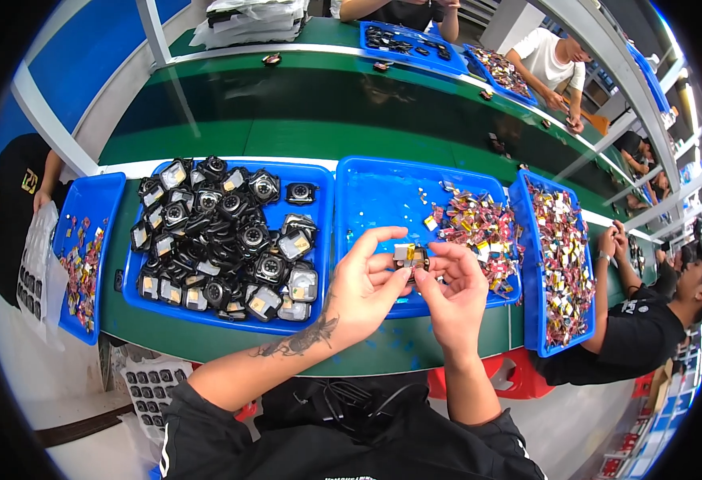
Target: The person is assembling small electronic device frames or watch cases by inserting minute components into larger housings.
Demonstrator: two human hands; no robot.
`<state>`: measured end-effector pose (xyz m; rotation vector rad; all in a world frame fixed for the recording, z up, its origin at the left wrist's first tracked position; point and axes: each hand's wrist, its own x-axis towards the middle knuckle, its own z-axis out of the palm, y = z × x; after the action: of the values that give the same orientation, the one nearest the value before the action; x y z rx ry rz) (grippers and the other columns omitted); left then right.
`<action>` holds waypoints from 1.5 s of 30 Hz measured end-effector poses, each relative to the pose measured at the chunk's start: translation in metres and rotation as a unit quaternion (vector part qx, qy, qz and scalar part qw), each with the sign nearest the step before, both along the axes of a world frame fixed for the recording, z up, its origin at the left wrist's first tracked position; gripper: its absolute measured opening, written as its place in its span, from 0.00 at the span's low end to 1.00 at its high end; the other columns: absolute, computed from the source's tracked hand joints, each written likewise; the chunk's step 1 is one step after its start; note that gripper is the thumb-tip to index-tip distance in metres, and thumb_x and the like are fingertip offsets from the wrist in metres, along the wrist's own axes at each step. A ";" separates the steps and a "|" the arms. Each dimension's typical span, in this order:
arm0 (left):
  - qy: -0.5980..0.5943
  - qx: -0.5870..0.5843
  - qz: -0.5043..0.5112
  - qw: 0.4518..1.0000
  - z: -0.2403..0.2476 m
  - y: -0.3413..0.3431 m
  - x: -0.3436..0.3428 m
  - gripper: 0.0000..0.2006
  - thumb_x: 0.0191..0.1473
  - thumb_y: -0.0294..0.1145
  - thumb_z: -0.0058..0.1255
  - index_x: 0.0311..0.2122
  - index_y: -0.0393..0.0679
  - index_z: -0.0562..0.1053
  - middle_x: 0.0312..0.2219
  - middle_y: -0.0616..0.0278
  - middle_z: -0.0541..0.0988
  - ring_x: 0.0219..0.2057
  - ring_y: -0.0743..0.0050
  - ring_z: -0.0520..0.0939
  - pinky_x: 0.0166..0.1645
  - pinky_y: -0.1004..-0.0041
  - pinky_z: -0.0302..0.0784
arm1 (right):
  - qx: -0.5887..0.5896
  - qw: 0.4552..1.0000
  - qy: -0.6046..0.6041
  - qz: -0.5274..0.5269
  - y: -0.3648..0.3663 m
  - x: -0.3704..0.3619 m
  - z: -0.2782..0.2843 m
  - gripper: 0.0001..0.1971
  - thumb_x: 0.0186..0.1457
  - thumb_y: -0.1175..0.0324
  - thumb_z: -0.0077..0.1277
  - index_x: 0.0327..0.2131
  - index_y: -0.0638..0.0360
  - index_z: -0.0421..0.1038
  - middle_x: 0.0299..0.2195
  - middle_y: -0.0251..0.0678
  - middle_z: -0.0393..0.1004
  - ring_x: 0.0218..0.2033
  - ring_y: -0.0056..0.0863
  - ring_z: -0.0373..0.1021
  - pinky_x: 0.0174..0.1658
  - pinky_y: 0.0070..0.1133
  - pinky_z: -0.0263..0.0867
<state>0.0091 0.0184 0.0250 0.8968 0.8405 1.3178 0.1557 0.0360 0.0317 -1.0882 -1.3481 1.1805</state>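
Green workbench [231, 336] crowded with blue trays. Left hand [367, 280] and right hand [453, 290] both pinched on one small silver module with yellow tape [410, 255], held above middle tray [383, 192]. Probably far from finished: black watch-style casings [223, 240] piled high, colourful small parts [483, 228] heaped alongside.

Small silver-grey module [409, 256] w/ yellow bit on top, roughly level, held up above front edge of middle blue tray [383, 196]. Pinched betw both hands: left hand [364, 282] fingers on its left side, right hand [456, 290] fingertips on right/bottom. Details too small to tell.
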 end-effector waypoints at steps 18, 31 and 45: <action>0.787 0.101 0.117 0.598 0.008 0.005 -0.092 0.18 0.41 0.40 0.64 0.35 0.44 0.74 0.34 0.56 0.76 0.42 0.56 0.75 0.48 0.57 0.69 | -0.073 0.931 -0.358 -0.003 0.285 -0.038 -0.029 0.19 0.30 0.79 0.70 0.29 0.64 0.71 0.25 0.36 0.74 0.25 0.24 0.74 0.25 0.21 0.72; 0.354 0.084 0.090 0.927 0.031 0.023 -0.078 0.08 0.60 0.28 0.49 0.38 0.40 0.62 0.32 0.55 0.80 0.31 0.73 0.82 0.32 0.76 0.77 | 0.255 0.741 -0.539 0.310 0.121 0.042 0.039 0.08 0.43 0.71 0.60 0.30 0.60 0.76 0.30 0.40 0.74 0.34 0.40 0.73 0.40 0.32 0.69; 0.219 0.099 -0.029 0.970 0.010 0.019 -0.025 0.12 0.56 0.29 0.54 0.46 0.42 0.76 0.40 0.63 0.72 0.40 0.78 0.74 0.40 0.78 0.74 | 0.024 0.986 -0.078 0.146 0.037 0.033 0.032 0.03 0.54 0.77 0.55 0.32 0.64 0.72 0.27 0.26 0.72 0.28 0.08 0.66 0.31 0.10 0.63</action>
<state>-0.0164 0.0373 0.0352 1.3947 1.0214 1.1817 0.1886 0.0729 0.0635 -0.9882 -1.6940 1.2854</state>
